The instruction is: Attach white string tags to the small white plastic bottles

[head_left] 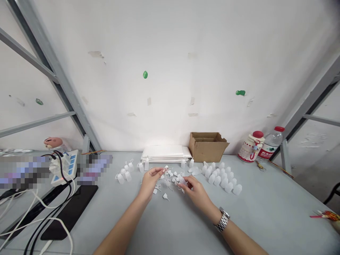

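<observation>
My left hand [152, 180] pinches a small white nozzle cap [165, 170] between thumb and fingertips, above the middle of the table. Close by on the right, my right hand [195, 191] has its fingers closed round a small translucent plastic bottle [182, 180], tilted and partly covered by the fingers. Beneath and between both hands lies a loose heap of white nozzle caps [175, 174]; one cap [165, 196] lies apart, nearer to me. Rows of uncapped bottles [224, 182] stand to the right. Several capped bottles [124, 173] stand to the left.
At the wall are a stack of white flat packs [166, 154] and an open cardboard box [208, 148]. A decorated flask [251, 147] and a water bottle [271, 143] stand back right. A power strip [65, 168], cables and a black phone [70, 212] occupy the left.
</observation>
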A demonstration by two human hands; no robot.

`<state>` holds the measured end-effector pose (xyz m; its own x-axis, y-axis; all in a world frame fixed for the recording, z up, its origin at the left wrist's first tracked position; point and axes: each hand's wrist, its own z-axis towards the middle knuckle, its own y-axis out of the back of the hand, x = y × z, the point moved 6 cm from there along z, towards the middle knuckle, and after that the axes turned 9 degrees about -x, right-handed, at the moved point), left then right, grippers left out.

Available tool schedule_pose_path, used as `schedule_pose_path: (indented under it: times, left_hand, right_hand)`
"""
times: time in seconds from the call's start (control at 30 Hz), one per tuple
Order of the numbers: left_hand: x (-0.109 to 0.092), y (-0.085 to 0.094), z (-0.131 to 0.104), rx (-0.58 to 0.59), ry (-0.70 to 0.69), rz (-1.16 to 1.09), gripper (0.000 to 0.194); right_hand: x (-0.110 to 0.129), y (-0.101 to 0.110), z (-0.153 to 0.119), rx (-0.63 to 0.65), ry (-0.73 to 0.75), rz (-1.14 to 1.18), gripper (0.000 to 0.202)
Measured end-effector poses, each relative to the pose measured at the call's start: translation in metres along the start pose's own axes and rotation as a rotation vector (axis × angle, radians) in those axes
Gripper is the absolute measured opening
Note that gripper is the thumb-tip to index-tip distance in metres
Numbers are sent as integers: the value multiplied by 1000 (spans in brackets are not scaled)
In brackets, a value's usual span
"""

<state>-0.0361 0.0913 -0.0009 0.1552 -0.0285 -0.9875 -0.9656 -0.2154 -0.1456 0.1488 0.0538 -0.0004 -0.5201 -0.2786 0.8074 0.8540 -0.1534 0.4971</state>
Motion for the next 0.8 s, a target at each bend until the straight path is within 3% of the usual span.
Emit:
schedule_pose_path:
  times: [0.13, 0.47, 0.7, 0.8]
  left_hand:
    - [-2, -1, 0, -25, -80, 54, 19]
    - [11, 2, 2, -13, 143, -67, 32]
    - [11, -5, -4, 72, 233, -195, 35]
    - [11, -4, -4, 52, 227, -173, 35]
  right_hand:
    - [-1, 0, 0, 8, -1, -11, 20]
    - [0, 0, -2, -7, 17, -23, 22]
    - [0, -1, -3, 8, 13, -28, 22]
    - [0, -1, -3, 18, 9, -33, 20]
